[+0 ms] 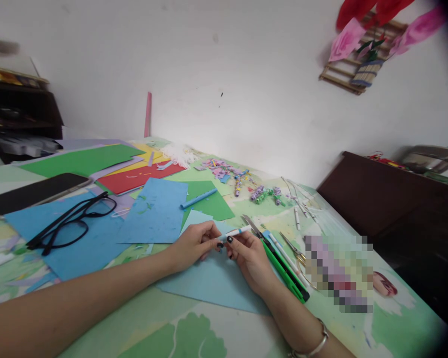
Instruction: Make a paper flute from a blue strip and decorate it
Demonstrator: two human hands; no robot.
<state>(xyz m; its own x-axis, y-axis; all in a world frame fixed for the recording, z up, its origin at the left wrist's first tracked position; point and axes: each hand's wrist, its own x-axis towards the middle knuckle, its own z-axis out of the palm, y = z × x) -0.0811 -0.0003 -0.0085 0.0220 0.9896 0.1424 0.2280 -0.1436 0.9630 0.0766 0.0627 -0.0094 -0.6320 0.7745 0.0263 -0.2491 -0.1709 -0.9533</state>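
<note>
My left hand [196, 244] and my right hand [252, 256] meet near the middle of the table. Between their pinched fingers is a slim white tube with a blue band [239, 231]; its right end sticks out past my right fingers. A light blue sheet [212, 283] lies beneath both hands. Right beside my right hand are a green cutter [285, 271], a white and pink pen [284, 254] and scissors with dark blades [252, 223]. Small gold-handled scissors [294, 250] lie farther right. Behind my left hand are a blue sheet [155, 211] and a rolled blue tube [198, 198].
Black glasses [72, 221] and a phone [33, 191] lie at the left. Green [82, 159] and red [134, 178] sheets are stacked behind. Curled paper pieces [265, 195] and white tubes [297, 219] lie at the back right. A dark cabinet [392, 199] stands beyond the right edge.
</note>
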